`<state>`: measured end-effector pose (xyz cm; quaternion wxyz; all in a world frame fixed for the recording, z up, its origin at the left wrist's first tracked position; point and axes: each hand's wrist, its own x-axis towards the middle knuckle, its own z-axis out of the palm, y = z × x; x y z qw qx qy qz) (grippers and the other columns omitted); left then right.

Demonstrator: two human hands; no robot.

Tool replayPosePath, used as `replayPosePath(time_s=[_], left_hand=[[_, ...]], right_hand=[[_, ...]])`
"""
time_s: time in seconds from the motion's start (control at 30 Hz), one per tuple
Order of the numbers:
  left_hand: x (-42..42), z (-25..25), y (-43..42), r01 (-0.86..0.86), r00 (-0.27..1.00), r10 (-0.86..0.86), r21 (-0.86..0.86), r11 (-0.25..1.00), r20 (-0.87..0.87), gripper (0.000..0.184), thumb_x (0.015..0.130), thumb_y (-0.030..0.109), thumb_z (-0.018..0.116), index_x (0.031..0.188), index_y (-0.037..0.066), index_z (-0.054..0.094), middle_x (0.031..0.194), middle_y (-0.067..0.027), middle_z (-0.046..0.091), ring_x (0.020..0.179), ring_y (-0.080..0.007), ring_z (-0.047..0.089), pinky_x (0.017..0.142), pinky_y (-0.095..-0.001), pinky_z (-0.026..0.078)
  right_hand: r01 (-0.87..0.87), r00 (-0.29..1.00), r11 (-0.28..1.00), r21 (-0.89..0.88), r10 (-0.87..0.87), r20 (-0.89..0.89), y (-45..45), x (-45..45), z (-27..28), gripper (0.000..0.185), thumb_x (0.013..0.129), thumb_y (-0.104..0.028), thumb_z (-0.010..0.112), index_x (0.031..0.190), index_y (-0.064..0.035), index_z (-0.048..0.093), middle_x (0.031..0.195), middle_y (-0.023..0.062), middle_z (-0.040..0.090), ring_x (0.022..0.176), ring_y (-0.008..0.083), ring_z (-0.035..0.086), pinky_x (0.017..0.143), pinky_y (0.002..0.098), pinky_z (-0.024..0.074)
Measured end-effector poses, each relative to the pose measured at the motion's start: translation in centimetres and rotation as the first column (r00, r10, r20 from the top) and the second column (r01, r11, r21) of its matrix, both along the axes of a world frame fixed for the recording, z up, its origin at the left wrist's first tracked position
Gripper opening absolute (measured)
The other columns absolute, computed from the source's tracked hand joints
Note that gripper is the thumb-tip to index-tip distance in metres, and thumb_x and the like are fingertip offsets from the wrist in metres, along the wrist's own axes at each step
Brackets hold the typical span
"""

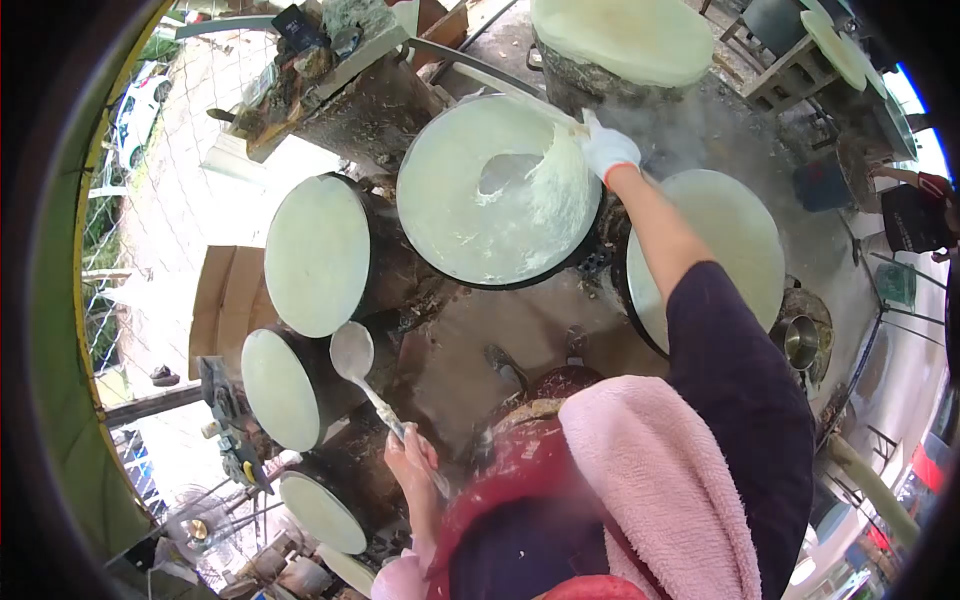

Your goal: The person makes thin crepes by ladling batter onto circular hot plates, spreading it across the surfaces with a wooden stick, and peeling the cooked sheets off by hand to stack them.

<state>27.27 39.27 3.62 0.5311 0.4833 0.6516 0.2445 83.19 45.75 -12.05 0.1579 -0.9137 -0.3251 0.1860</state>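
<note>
My left hand (412, 455) is closed round the handle of a ladle (353, 351), whose round bowl points away from me, near the edge of a round pan at the left. My right hand (609, 150), in a white glove with an orange cuff, is at the far right rim of the large round pan (440, 200). Its fingers look closed, but what they hold cannot be made out. Beside it, a pale wrinkled layer (562, 185) covers the pan's right side. A greyish bare patch (508, 175) shows near the pan's middle.
Pale-covered round pans stand around me: one at the right (735, 230), one at the left (318, 255), one lower left (280, 390). A large pale disc (625, 35) lies at the back. Steam drifts near it. Another person (915, 215) stands at the far right.
</note>
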Motion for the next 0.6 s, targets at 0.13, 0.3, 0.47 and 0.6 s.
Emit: replayPosePath(time_s=[0.13, 0.3, 0.47, 0.6], left_hand=[[0.1, 0.9, 0.4, 0.019, 1.0, -0.019, 0.025, 0.999, 0.002, 0.019, 0.101, 0.021, 0.052, 0.094, 0.003, 0.053, 0.061, 0.0022, 0.038, 0.042, -0.007, 0.038, 0.037, -0.0227, 0.031], [-0.7, 0.0, 2.7, 0.041, 0.995, -0.047, 0.064, 0.997, 0.086, 0.02, 0.101, 0.02, 0.053, 0.093, 0.002, 0.052, 0.061, 0.0017, 0.038, 0.042, -0.0071, 0.037, 0.036, -0.0228, 0.03], [1.2, 0.3, 5.6, 0.156, 0.981, -0.163, 0.068, 0.985, 0.108, 0.018, 0.1, 0.017, 0.051, 0.095, 0.0, 0.052, 0.061, 0.0013, 0.041, 0.043, -0.007, 0.04, 0.037, -0.022, 0.031], [2.8, 0.9, 6.9, 0.238, 0.956, -0.245, 0.066, 0.969, 0.159, 0.019, 0.1, 0.019, 0.052, 0.094, 0.001, 0.053, 0.061, 0.0018, 0.041, 0.043, -0.0066, 0.039, 0.037, -0.0222, 0.029]], right_hand=[[-0.1, 0.995, 0.93, 0.355, 0.084, 0.061, 1.4, -4.6, 2.2, 0.061, 0.093, -0.039, 0.053, 0.147, -0.0165, 0.037, 0.115, 0.0235, 0.065, 0.104, 0.0411, 0.063, 0.089, 0.0461, 0.0488], [0.065, 0.987, 0.737, 0.673, 0.05, -0.151, -9.2, -15.2, 1.2, 0.058, 0.091, -0.032, 0.063, 0.143, -0.0141, 0.047, 0.103, 0.0149, 0.069, 0.093, 0.0292, 0.066, 0.079, 0.0379, 0.0504], [0.805, 0.289, 0.568, 0.172, -0.122, -0.95, -16.9, -22.6, 0.1, 0.039, 0.096, -0.032, 0.062, 0.133, -0.022, 0.059, 0.072, -0.0045, 0.057, 0.05, 0.0059, 0.049, 0.043, 0.0219, 0.0387], [0.785, 0.312, 0.583, 0.208, -0.084, -0.946, -16.8, -22.9, 2.2, 0.04, 0.095, -0.035, 0.064, 0.132, -0.021, 0.06, 0.065, -0.0062, 0.049, 0.041, 0.0045, 0.038, 0.037, 0.0216, 0.0315]])
